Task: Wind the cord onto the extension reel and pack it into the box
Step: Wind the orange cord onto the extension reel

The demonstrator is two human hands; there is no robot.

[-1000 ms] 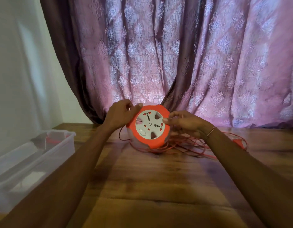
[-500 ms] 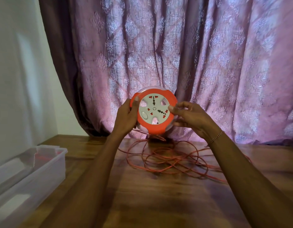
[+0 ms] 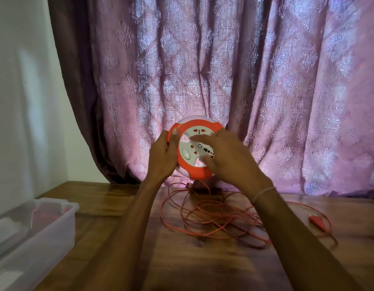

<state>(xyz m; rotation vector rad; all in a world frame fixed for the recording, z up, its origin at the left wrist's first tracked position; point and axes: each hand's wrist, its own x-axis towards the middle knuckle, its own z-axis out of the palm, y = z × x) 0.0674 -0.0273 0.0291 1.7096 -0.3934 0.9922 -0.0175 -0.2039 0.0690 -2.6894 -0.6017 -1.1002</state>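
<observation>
Orange-rimmed extension reel is held up off the wooden table, its socket face toward the camera. Left hand grips the rim's left edge, thumb over the orange front. Right hand lies across the white face, fingers spread and fairly straight, blurred. Below the fingers, loose red cord sprawls on the table, its plug out right. Clear plastic box sits at the table's left edge, well apart from both hands
</observation>
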